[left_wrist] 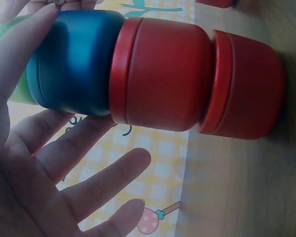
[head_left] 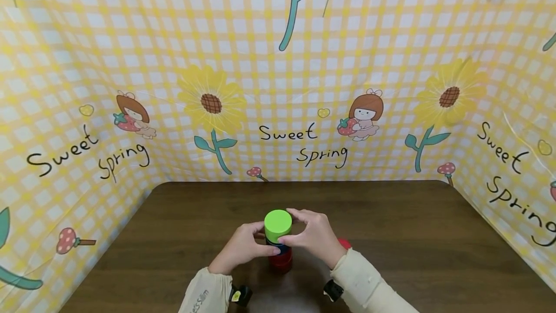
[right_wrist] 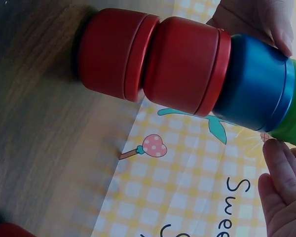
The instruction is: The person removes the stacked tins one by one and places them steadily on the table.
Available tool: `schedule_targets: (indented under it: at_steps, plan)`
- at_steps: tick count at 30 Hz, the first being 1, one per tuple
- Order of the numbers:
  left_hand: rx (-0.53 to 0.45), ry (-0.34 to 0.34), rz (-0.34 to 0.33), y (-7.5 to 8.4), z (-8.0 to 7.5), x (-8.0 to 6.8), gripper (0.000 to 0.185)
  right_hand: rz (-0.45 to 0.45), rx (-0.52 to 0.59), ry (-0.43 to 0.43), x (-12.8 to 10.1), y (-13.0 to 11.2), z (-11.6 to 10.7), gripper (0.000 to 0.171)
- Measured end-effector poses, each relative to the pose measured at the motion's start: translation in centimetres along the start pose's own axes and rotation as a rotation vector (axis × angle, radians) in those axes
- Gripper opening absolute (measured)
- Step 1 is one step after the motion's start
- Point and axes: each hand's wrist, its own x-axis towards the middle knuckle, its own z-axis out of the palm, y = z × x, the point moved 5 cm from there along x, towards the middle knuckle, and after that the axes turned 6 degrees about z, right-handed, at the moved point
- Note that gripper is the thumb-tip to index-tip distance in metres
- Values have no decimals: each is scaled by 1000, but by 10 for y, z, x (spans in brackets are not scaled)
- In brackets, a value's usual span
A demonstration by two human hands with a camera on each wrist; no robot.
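Note:
Several round lidded tins stand in an upright column on the table. At the bottom is a red tin (left_wrist: 251, 86), with a second red tin (left_wrist: 167, 74) on it. Above them sits a blue tin (right_wrist: 254, 81), and a bright green tin (head_left: 278, 224) tops the column. My left hand (head_left: 243, 248) holds the blue tin between thumb and fingers from the left, its lower fingers spread free. From the right, my right hand (head_left: 317, 231) grips the green tin, thumb in front and fingers behind.
Another red object (head_left: 345, 244) stands on the table, partly hidden behind the right wrist. The dark wooden table (head_left: 195, 207) reaches back to a yellow checked cloth (head_left: 278, 86) that hangs at its back and sides.

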Motion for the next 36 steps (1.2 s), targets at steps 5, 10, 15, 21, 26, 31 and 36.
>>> schedule_targets:
  at_steps: [5, 10, 15, 21, 26, 31, 36]
  plan:
    - [-15, -6, 0, -2, 1, -1, 46, 27, 2, -1, -1, 1, 2, 56]
    - [-26, -6, -6, -2, 0, -1, 45, 46, 1, -22, -1, 1, 4, 59]
    - [-21, -4, -13, 0, -1, 0, 41, 35, 0, -28, 1, 2, 4, 57]
    - [-28, 1, -33, 0, 0, 0, 40, 28, 4, -39, 1, 2, 5, 54]
    - [-40, -5, -42, -3, 1, -1, 46, 61, -1, -45, 0, 4, 6, 54]
    - [-18, -10, -6, -2, 0, -2, 57, 84, -10, -19, 0, 6, 4, 54]
    - [-11, -10, -9, -3, -1, -3, 64, 79, -13, 10, -1, 5, 0, 52]
